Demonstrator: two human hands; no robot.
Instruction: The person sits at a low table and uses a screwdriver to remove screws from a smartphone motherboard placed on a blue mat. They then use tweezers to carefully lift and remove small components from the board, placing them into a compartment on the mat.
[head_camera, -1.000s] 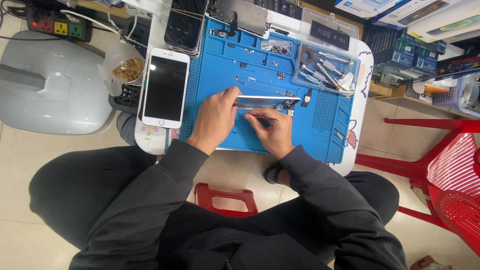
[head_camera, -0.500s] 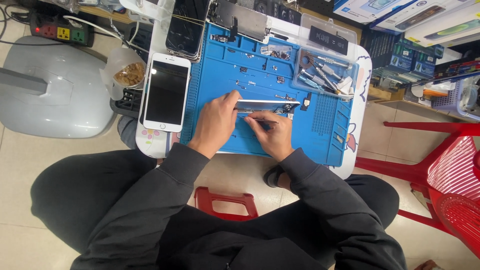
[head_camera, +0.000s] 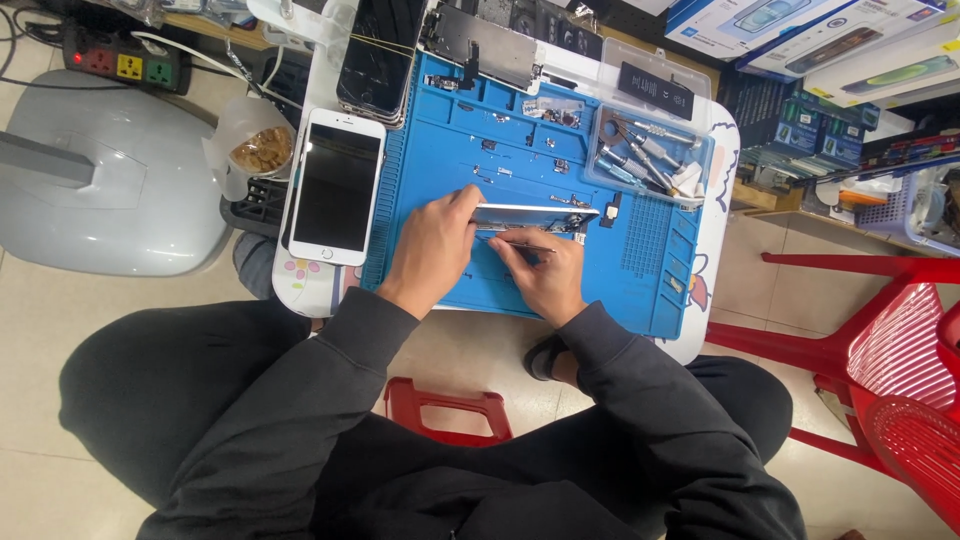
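One phone frame (head_camera: 535, 216) steadied by left hand (head_camera: 432, 250); right hand (head_camera: 545, 275) pinches tweezers (head_camera: 522, 245) (one pair).

Beige tile floor (head_camera: 40, 330); red plastic chair (head_camera: 880, 350) right; small white table (head_camera: 715, 190).

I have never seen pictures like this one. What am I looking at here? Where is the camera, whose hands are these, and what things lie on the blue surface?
The camera sits on a person's head and looks straight down, so you see that person's own two bare hands and dark sleeves. The left hand steadies a thin silver phone part that stands on its edge on a blue work mat. The right hand holds a thin metal tool against it. Left of the mat lies a white phone, screen up and dark. At the mat's upper right, a clear tray holds small tools. Tiny loose parts are scattered over the mat. A red plastic chair stands at the right.
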